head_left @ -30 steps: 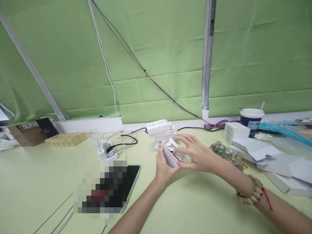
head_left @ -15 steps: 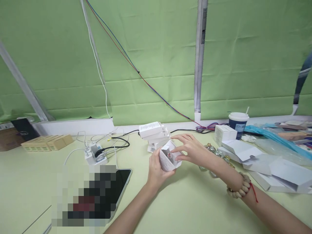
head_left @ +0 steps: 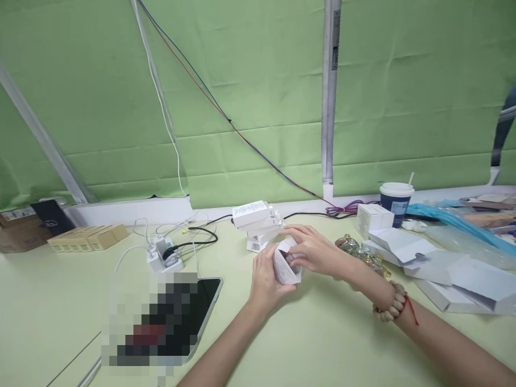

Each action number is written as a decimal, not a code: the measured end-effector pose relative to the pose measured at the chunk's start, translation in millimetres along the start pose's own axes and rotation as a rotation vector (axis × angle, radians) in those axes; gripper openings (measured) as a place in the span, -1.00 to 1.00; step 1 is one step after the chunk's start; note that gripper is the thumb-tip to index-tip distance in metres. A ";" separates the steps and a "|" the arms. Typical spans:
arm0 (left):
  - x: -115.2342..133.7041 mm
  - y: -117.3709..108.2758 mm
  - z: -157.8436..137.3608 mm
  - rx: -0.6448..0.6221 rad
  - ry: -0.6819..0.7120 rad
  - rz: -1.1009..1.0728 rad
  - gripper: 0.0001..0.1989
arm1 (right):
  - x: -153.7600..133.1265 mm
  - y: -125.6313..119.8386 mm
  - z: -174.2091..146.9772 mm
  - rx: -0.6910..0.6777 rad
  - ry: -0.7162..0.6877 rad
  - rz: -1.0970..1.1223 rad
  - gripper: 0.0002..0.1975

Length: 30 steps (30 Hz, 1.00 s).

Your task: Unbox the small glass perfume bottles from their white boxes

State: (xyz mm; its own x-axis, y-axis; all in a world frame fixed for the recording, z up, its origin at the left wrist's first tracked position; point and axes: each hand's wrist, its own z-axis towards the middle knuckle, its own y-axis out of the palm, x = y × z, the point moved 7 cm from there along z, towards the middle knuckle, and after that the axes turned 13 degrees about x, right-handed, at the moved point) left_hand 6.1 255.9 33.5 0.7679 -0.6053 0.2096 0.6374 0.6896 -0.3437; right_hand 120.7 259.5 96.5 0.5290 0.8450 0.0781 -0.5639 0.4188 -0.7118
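My left hand [head_left: 264, 280] is closed around a small open white box [head_left: 287, 272] with fine print on its side, holding it tilted above the table. The fingertips of my right hand [head_left: 316, 251] reach into the box's mouth, thumb and forefinger bent together. Whatever they grip inside is hidden by the fingers and the flap. Just behind the box lies a pile of closed white boxes [head_left: 252, 215] with printed labels. Beside my right forearm is a cluster of small glass-like pieces with gold-coloured parts [head_left: 355, 248], partly covered by the arm.
Unfolded white cartons [head_left: 451, 269] lie on the right, near a white box [head_left: 374, 220] and a lidded cup with a straw [head_left: 397, 203]. On the left are a tablet [head_left: 207, 306], a loaded power strip [head_left: 164, 253] with cables, and a row of tan boxes [head_left: 88, 238].
My right fingers have moved deeper into the box, covering the round thing with a reddish centre that showed inside. The view has shifted slightly.
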 end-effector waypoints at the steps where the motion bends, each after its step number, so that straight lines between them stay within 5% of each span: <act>1: -1.0 -0.1 0.7 -0.003 -0.005 0.002 -0.15 | -1.6 1.0 0.3 0.007 -0.007 -0.011 -0.91; 17: -8.2 -4.2 4.5 -0.040 -0.075 0.060 -0.20 | 5.1 -2.8 0.9 0.137 0.124 -0.007 -0.85; 30: -5.3 -10.5 7.5 -0.040 -0.031 0.207 -0.16 | 29.3 9.3 -6.5 0.238 0.436 0.489 -0.77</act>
State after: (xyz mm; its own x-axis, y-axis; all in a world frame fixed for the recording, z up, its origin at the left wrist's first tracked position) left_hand -4.2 254.9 42.8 0.8843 -0.4392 0.1585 0.4631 0.7813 -0.4185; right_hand 135.1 286.0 87.6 0.3567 0.7657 -0.5352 -0.8996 0.1272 -0.4177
